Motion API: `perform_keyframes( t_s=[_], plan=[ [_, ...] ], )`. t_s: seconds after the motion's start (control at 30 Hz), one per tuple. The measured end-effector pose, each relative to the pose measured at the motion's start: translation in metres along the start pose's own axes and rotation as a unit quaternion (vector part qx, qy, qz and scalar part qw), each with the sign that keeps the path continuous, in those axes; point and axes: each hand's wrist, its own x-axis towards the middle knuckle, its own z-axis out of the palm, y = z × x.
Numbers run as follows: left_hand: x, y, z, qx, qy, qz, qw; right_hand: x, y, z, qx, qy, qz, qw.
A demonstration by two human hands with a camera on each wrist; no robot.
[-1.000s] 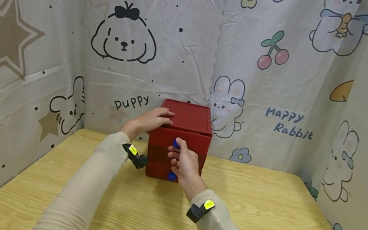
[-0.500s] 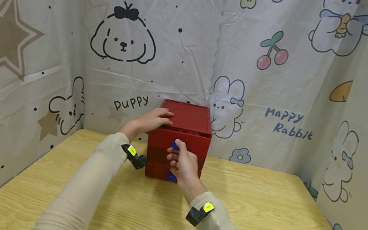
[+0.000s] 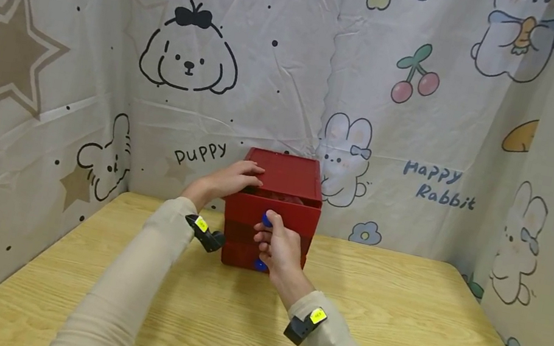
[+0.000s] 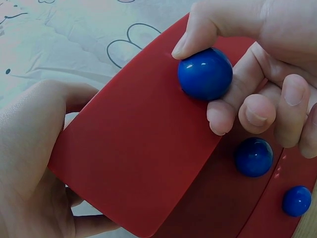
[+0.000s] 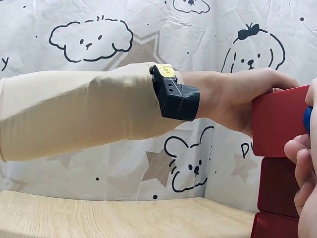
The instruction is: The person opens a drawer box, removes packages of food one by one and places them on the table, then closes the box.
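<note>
A red chest of drawers with blue ball knobs stands at the back of the table. Its top drawer sticks out a little beyond the drawers below, leaving a narrow gap under the lid. My right hand pinches the upper blue knob between thumb and forefinger; the other fingers curl loosely below it. My left hand rests on the chest's upper left corner, fingers lying across the lid. In the left wrist view, the drawer front hides part of that left hand. The drawer's contents cannot be made out.
Two lower blue knobs, a middle one and a bottom one, sit on the drawers below. A wood-grain table carries the chest. Printed cloth hangs close behind and at both sides.
The top drawer has come slightly out toward me with my right hand on its knob, and the gap beneath the lid has widened. My left hand stays on the chest.
</note>
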Motion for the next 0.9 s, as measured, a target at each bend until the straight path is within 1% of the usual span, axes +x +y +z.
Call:
perform_keyframes(
  t_s=[0.3, 0.6, 0.9],
  plan=[
    [0.001, -0.0007, 0.0003, 0.006, -0.001, 0.004, 1.0, -0.0031, 0.0, -0.0005, -0.005, 0.0, -0.004, 1.0],
    [0.0018, -0.0004, -0.0015, 0.001, -0.01, -0.009, 0.9999, -0.0027, 0.0018, -0.0016, -0.002, 0.001, -0.006, 1.0],
    [-0.0003, 0.0001, -0.0023, 0.003, -0.014, -0.024, 0.9996, -0.0062, 0.002, -0.0013, 0.0, -0.004, -0.006, 1.0]
  ],
)
